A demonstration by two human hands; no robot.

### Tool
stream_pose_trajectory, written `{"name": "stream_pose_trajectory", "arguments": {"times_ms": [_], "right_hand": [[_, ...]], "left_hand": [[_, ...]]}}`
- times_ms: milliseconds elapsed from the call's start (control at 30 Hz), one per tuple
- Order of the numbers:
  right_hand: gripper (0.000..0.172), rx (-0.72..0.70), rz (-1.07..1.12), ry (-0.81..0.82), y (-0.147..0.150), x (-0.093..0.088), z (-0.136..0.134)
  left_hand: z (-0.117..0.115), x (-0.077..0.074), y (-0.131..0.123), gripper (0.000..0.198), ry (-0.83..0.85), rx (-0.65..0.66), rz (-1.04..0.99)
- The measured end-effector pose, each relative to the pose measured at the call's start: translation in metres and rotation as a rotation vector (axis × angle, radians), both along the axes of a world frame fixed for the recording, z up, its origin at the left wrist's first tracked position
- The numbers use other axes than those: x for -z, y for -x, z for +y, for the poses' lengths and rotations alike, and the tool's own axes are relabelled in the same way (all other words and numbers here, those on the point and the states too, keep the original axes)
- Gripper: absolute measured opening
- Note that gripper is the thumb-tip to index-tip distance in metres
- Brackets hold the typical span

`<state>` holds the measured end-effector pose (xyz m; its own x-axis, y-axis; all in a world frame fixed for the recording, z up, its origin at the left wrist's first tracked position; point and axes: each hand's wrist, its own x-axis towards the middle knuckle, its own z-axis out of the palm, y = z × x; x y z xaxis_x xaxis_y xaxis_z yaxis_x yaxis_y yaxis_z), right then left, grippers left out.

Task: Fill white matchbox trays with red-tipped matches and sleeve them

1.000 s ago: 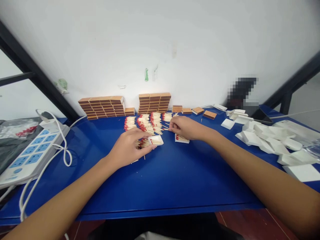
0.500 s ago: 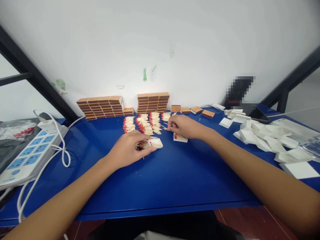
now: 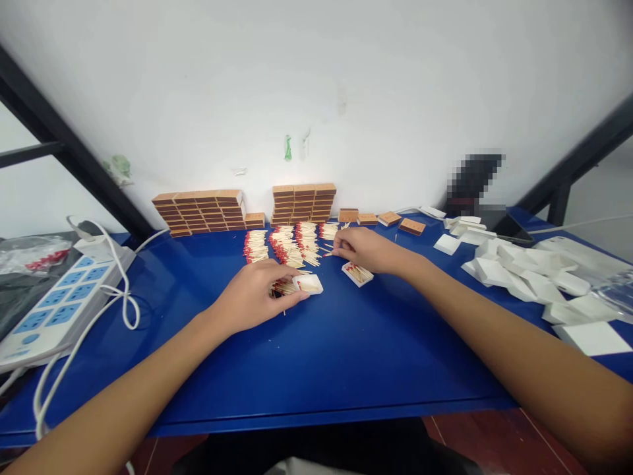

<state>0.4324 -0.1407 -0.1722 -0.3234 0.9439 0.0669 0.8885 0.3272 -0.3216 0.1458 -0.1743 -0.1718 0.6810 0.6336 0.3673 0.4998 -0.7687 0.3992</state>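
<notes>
My left hand (image 3: 254, 293) is closed around a small white matchbox tray (image 3: 314, 288) with a few matches inside it. More matches (image 3: 283, 287) show under its curled fingers, partly hidden. My right hand (image 3: 361, 247) is pinched at the fingertips on a match (image 3: 328, 254), beside the loose piles. Just below that hand, another white matchbox tray (image 3: 363, 280) lies at a slant on the table, partly filled with red-tipped matches. Beyond both hands spread several heaps of matches (image 3: 284, 247), their red heads mostly to the left.
Stacked matchboxes (image 3: 198, 214) line the wall, with another stack (image 3: 302, 203) beside them and single boxes (image 3: 412, 227) further right. White empty trays (image 3: 524, 267) pile up at the right. A power strip (image 3: 64, 303) with white cables lies on the left of the blue table (image 3: 316, 369).
The tray under my right hand has turned from nearly straight to slanted, showing more of its matches. My right hand has shifted slightly; my left hand stays almost still.
</notes>
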Motion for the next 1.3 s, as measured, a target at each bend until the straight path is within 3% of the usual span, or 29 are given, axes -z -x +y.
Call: {"name": "stream_pose_trajectory", "arguments": {"times_ms": [500, 700, 1300], "right_hand": [[0.013, 0.009, -0.021, 0.033, -0.004, -0.006, -0.002], [0.015, -0.022, 0.043, -0.056, -0.004, -0.013, -0.006], [0.013, -0.035, -0.035, -0.017, 0.0, -0.001, -0.003]], "left_hand": [[0.0, 0.0, 0.0, 0.03, -0.014, 0.005, -0.001], [-0.001, 0.0, 0.001, 0.03, -0.017, 0.002, 0.005], [-0.001, 0.0, 0.0, 0.032, -0.031, -0.004, 0.004]]}}
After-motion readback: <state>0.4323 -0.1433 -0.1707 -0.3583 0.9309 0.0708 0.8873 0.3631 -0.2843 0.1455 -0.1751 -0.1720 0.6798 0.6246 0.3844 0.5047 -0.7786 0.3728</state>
